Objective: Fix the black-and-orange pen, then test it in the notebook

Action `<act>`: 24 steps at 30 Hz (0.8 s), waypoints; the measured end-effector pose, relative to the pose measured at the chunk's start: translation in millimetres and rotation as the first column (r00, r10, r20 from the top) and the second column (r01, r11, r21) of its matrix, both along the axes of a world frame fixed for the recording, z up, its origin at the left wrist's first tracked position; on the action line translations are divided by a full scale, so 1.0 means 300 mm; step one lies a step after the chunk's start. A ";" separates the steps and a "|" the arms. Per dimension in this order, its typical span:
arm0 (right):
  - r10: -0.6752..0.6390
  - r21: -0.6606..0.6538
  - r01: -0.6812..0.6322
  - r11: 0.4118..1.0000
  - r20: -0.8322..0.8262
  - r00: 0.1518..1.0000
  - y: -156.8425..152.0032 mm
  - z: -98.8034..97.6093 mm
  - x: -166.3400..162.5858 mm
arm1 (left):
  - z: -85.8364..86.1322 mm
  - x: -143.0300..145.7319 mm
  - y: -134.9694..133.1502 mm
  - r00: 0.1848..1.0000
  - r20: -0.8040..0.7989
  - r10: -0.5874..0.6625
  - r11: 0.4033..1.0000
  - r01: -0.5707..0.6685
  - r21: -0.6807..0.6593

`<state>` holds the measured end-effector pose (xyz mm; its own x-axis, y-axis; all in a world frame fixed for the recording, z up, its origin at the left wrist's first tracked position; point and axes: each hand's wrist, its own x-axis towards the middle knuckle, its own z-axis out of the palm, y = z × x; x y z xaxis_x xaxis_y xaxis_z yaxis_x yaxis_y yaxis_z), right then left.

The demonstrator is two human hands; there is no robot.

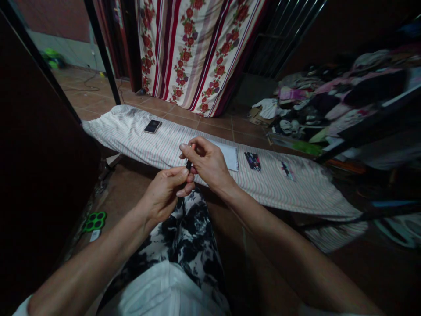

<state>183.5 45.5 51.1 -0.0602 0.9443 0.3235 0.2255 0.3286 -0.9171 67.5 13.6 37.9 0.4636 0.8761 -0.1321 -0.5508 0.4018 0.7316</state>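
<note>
In front of my lap, both hands meet around a slim dark pen (pixel 188 164). My left hand (pixel 164 191) pinches its lower part between thumb and fingertips. Closed about the upper end is my right hand (pixel 208 162), whose fingers hide much of it; a bit of orange shows near that thumb. Behind the right hand, a spiral-bound notepad (pixel 230 156) with a blank white page lies on the striped cloth (pixel 272 188). To its right rests a bunch of dark pens (pixel 252 161), then a smaller group of pens (pixel 287 170).
A phone (pixel 153 126) lies at the left of the cloth-covered bench. Beyond hangs a floral curtain (pixel 187 52). Piled clothes (pixel 329 96) fill the right back. A green four-ringed object (pixel 94 221) is on the floor at left. Dark upright posts (pixel 104 52) flank the bench.
</note>
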 end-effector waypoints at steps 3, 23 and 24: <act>0.004 -0.027 -0.004 1.000 -0.013 1.000 0.006 0.003 -0.001 | -0.005 -0.007 0.008 0.996 0.078 -0.048 0.998 0.051 -0.040; -0.054 -0.250 -0.032 0.968 -0.333 0.942 0.019 -0.010 -0.024 | -0.002 -0.004 0.015 0.922 0.385 -0.042 0.944 0.162 -0.286; -0.047 -0.247 -0.038 0.968 -0.329 0.943 0.021 -0.012 -0.025 | -0.003 -0.005 0.016 0.928 0.371 -0.040 0.947 0.154 -0.282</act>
